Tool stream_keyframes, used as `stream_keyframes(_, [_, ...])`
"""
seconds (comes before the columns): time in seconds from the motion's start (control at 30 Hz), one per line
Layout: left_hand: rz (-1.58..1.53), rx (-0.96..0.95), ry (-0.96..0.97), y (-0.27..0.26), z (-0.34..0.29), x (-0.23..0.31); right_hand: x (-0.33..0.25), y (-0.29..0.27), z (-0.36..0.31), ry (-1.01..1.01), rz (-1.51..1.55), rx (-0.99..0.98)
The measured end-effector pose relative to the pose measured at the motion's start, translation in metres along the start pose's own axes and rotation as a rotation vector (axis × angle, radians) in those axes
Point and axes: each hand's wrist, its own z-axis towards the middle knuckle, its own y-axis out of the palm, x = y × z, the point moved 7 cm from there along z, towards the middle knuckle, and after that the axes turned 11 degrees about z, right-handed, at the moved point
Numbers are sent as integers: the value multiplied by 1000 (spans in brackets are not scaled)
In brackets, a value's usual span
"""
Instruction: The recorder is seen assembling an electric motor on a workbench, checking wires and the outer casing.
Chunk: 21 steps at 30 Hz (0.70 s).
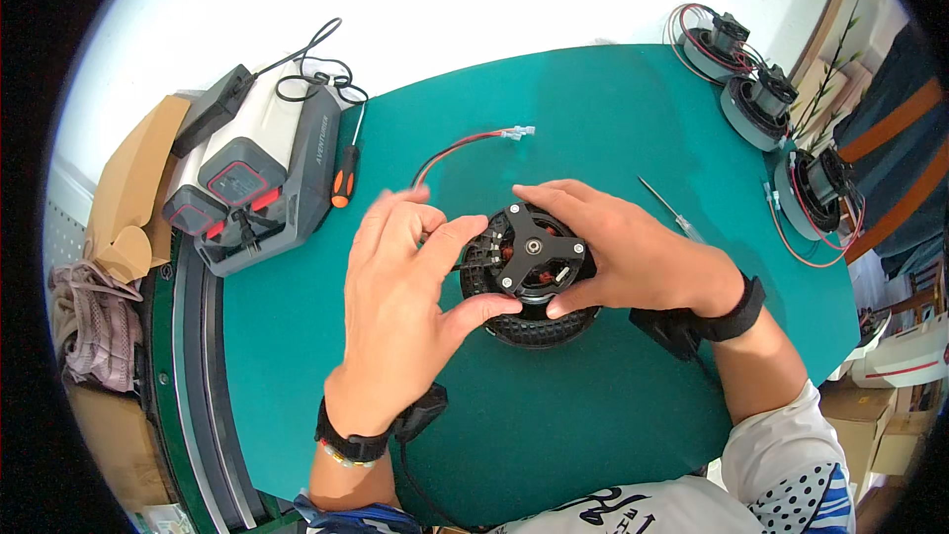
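A round black blower motor (534, 282) lies on the green mat, its three-armed bracket facing up with screws at the arm ends. Copper-coloured windings show through the gaps. My left hand (400, 287) grips its left side, thumb at the near edge and index finger by the bracket. My right hand (638, 257) curves round the right side, thumb low and fingers at the far rim. Red and black wires (460, 146) run out from behind my left fingers to pale connectors (517, 133). Whether my left fingers also pinch the wires is hidden.
An orange-and-black screwdriver (344, 178) lies beside a grey-and-white device (252, 158) at left. Another thin screwdriver (669, 206) lies beyond my right hand. Several similar motors with wires (756, 111) line the right edge. An opened cardboard box (133, 198) stands far left.
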Motion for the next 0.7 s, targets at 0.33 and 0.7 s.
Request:
stream_keyframes(0.33, [-516, -298, -139, 49, -11, -10, 13, 5, 1, -34, 33, -25])
stream_keyframes(0.7, [-326, 203, -42, 14, -7, -1, 24, 1, 7, 45, 340, 111])
